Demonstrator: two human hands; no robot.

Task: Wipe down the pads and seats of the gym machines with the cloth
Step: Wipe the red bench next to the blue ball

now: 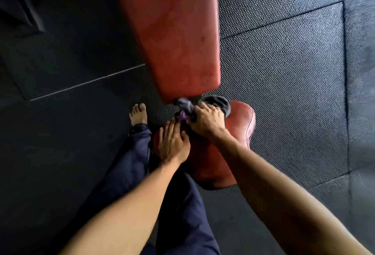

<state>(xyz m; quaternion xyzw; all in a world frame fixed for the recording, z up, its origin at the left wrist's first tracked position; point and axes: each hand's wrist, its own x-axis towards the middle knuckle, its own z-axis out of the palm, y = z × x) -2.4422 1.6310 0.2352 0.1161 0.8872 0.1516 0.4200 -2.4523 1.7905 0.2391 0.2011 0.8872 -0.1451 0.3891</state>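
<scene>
A long red back pad [172,31] of a gym bench runs from the top of the view down to the middle. Below it sits the shorter red seat pad [239,125]. My right hand [207,121] grips a bunched grey and purple cloth [185,108] at the gap between the two pads, at the far end of the seat. My left hand [172,143] rests flat on the seat's left side, fingers straight, holding nothing. The cloth is blurred.
Black textured rubber floor tiles [284,72] surround the bench. My left leg in dark blue trousers [129,163] and bare foot [139,112] stand left of the seat. A dark metal frame part [26,13] lies at the upper left.
</scene>
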